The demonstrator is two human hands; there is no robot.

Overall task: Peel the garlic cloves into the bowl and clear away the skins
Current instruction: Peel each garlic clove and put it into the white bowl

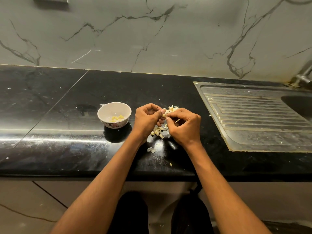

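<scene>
A small white bowl (114,114) with a floral pattern stands on the black counter and holds several peeled yellow cloves (117,118). Just right of it, my left hand (147,119) pinches a garlic clove (164,116) between thumb and fingers. My right hand (183,124) meets it from the right, its fingertips pinching the same clove's skin. Under and between the hands lies a heap of unpeeled cloves (157,132). A pile of papery skins (172,108) lies just behind the hands.
A steel sink drainboard (253,115) fills the counter to the right, with the basin (298,105) and tap (303,75) at far right. Loose skin scraps (151,149) lie near the counter's front edge (84,173). A marble wall runs behind.
</scene>
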